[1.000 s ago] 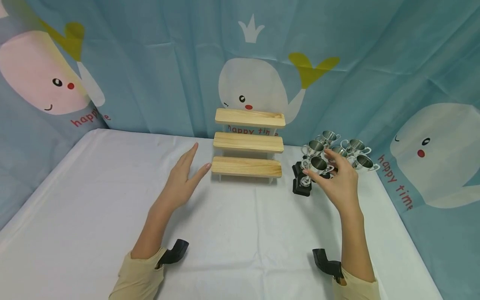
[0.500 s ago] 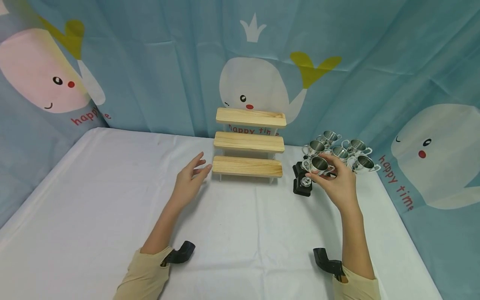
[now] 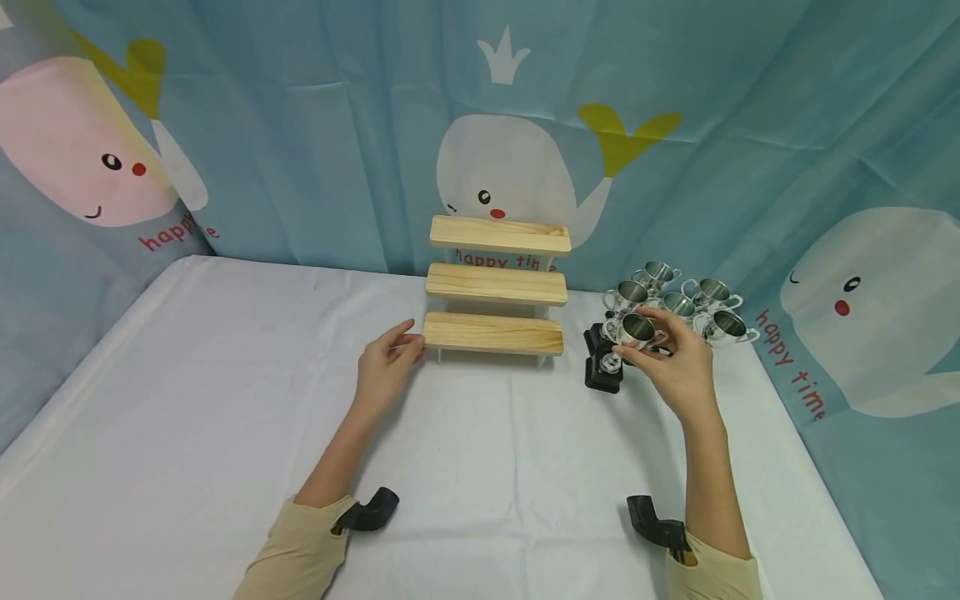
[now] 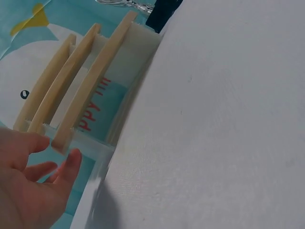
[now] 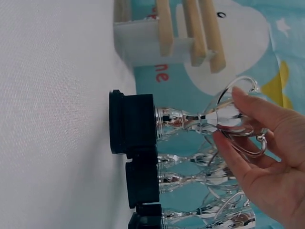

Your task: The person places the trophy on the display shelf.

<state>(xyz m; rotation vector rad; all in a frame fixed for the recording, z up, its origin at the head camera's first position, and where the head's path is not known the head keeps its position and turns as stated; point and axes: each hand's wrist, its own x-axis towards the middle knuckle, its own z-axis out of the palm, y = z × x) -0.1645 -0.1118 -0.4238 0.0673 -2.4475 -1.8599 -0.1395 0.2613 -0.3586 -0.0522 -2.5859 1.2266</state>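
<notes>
My right hand [image 3: 678,367] grips the bowl of a small silver trophy [image 3: 636,330] with two looped handles. In the right wrist view this trophy's black base [image 5: 131,124] shows close to the white tabletop. Beside and behind it, several matching trophies [image 3: 712,293] are clustered. My left hand [image 3: 384,371] is at the left end of a three-step wooden display stand [image 3: 493,333], fingers loosely bent. The left wrist view puts its thumb and fingertips right by the end of the lowest plank [image 4: 90,90], apart from each other.
White cloth [image 3: 450,467] covers the table. Behind the stand, a blue curtain [image 3: 315,167] with printed whales hangs at the table's rear edge. On each wrist sits a black curved mount, one [image 3: 371,510] left and another [image 3: 652,523] right.
My left hand has moved right to the stand's end, its spread fingers drawing in. The right hand's fingers have settled slightly lower around the front trophy's bowl; the trophy stays in place.
</notes>
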